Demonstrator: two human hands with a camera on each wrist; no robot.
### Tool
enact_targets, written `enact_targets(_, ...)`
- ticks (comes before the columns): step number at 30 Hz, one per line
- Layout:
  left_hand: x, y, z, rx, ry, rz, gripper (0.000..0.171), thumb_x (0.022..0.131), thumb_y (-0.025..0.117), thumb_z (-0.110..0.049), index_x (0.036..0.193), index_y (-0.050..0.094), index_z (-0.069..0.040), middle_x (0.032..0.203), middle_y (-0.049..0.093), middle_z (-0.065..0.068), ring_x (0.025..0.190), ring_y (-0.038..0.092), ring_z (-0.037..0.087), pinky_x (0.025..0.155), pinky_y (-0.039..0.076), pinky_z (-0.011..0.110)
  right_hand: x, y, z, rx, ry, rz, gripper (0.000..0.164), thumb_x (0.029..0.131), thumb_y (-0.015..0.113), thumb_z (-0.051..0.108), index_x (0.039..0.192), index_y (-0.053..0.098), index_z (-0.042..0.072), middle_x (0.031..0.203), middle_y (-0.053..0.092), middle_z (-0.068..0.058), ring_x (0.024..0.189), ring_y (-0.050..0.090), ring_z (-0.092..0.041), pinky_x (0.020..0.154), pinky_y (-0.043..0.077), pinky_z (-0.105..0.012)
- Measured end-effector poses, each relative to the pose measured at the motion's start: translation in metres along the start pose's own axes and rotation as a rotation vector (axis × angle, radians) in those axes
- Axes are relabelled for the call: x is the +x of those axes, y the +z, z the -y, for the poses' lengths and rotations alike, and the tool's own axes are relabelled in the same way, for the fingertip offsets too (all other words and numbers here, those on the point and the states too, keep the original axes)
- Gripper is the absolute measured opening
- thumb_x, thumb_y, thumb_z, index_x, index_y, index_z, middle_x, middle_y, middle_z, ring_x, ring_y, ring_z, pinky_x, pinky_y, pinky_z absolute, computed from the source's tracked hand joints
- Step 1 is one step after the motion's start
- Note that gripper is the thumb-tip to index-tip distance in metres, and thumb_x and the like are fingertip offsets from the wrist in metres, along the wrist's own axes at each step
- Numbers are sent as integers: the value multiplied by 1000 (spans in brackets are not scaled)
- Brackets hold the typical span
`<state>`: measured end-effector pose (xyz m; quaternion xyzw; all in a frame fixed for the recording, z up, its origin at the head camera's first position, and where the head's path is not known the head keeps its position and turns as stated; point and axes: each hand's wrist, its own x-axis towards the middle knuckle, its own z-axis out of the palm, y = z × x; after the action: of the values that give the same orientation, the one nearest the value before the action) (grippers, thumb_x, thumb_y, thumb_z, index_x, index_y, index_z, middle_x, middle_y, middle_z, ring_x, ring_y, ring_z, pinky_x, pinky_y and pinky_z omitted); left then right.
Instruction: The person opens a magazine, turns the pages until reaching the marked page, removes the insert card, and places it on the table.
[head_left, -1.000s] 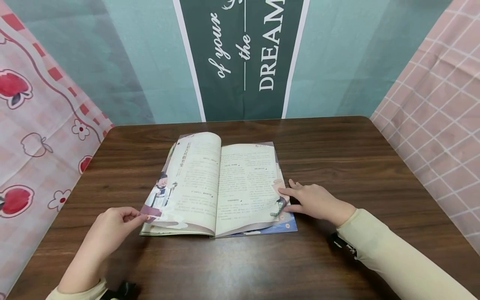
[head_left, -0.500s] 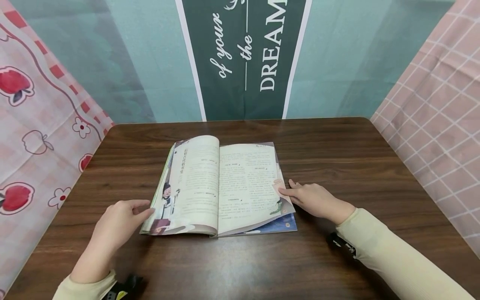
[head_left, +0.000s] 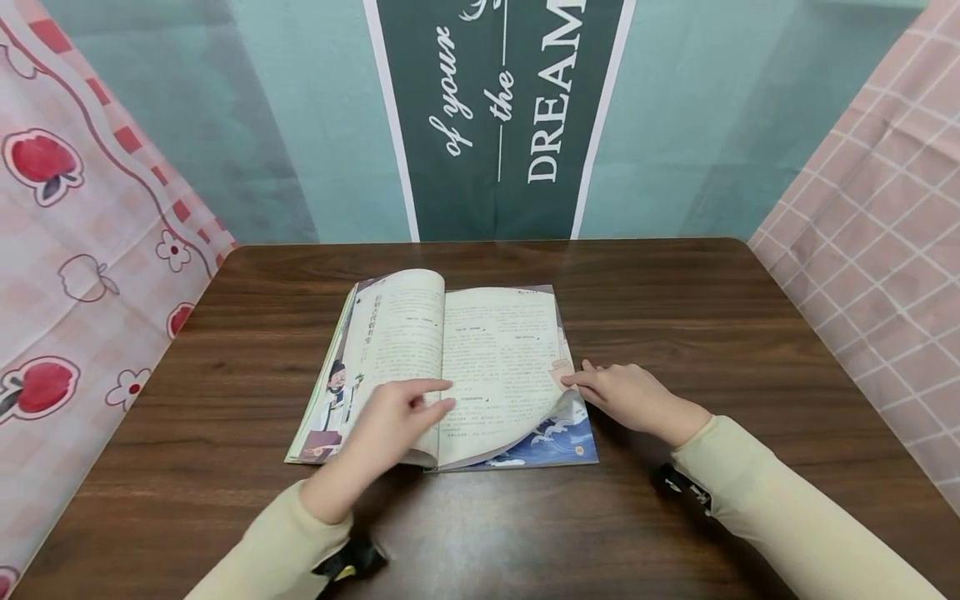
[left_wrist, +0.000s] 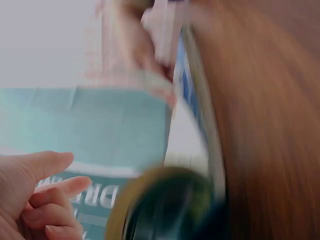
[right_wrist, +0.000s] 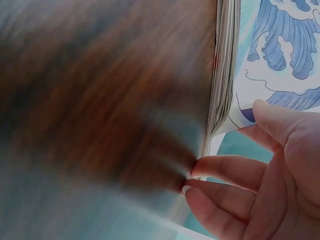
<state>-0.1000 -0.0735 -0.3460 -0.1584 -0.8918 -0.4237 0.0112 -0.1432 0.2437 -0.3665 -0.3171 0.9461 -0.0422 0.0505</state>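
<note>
An open book (head_left: 480, 350) lies on the table with an illustrated left page and a text-filled right page. At its right edge my right hand (head_left: 633, 402) pinches the right page (head_left: 517, 400) between thumb and index finger. That page's lower corner curls upward, baring a blue wave picture (head_left: 562, 437) below it. In the right wrist view the thumb (right_wrist: 272, 117) presses on the page, while other fingers touch the book's edge stack (right_wrist: 223, 75). My left hand (head_left: 386, 423) hovers over the left page near the spine, thumb and index finger extended, holding nothing.
A dark wood-grain table (head_left: 675, 308) extends around the book. Behind it hangs a teal cloth (head_left: 675, 125) with lettering. Pink patterned cloths flank the table on the left (head_left: 90, 217) and right (head_left: 892, 250). Black straps with devices sit on both wrists.
My left hand has let go of the left page's corner and moved right across the book. The page in my right hand has lifted further, uncovering more of the blue picture.
</note>
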Motion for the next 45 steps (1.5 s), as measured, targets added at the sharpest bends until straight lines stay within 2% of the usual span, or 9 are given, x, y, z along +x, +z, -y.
enact_targets(6,22,39,-32,53,114,87,25,84,70,-25,104,72,-11,45,28,-14,41,26,0,42,26,22,1,1,0,25,23,-2,23,91,58,12,113,66,10,109,62,-27,85,65,-33,63,51,-43)
enact_targets(11,38,60,-50,77,138,132,27,85,68,-30,107,72,-14,44,35,-11,40,29,2,40,27,22,1,3,-1,11,31,-12,21,91,59,14,110,67,10,107,62,-27,80,65,-33,61,50,-44)
enact_targets(20,52,87,-62,131,149,149,28,87,65,-35,110,71,-20,45,41,-11,40,36,2,39,28,21,1,4,0,47,88,21,27,93,57,21,116,65,9,112,59,-30,85,65,-36,67,50,-48)
enact_targets(24,56,92,-61,184,158,126,20,89,63,-31,103,74,-21,53,53,-12,46,41,0,41,32,19,1,3,-1,50,91,26,31,93,57,23,120,63,8,111,59,-29,79,65,-32,64,50,-45)
enact_targets(27,57,88,-59,168,140,111,17,90,62,-26,100,74,-19,57,57,-9,47,41,2,41,32,19,1,1,-1,78,125,48,50,92,57,33,134,50,5,80,65,-19,55,57,-22,52,45,-36)
enact_targets(30,57,78,-57,123,127,81,16,89,62,-20,98,74,-16,54,53,-8,45,38,3,40,30,20,0,-3,-2,107,172,85,76,89,58,44,144,28,-1,53,49,-4,42,40,-15,47,36,-31)
enact_targets(38,54,48,-40,12,100,-46,12,86,64,-15,92,74,-11,46,39,-10,40,29,3,39,25,20,0,-5,-5,139,183,151,95,85,59,53,146,15,-4,55,49,-2,49,47,-14,55,42,-34)
enact_targets(42,50,24,-30,-49,52,-124,10,86,65,-13,90,74,-9,48,40,-7,42,32,5,41,27,21,-3,-4,-5,112,114,176,92,80,59,61,145,29,4,96,64,-22,77,64,-30,68,48,-42)
enact_targets(45,45,2,-25,-85,25,-191,9,85,66,-10,87,74,-7,51,39,-5,45,34,9,44,29,24,-5,-5,-4,101,72,219,92,73,60,69,142,39,10,134,42,-30,108,54,-42,81,46,-49)
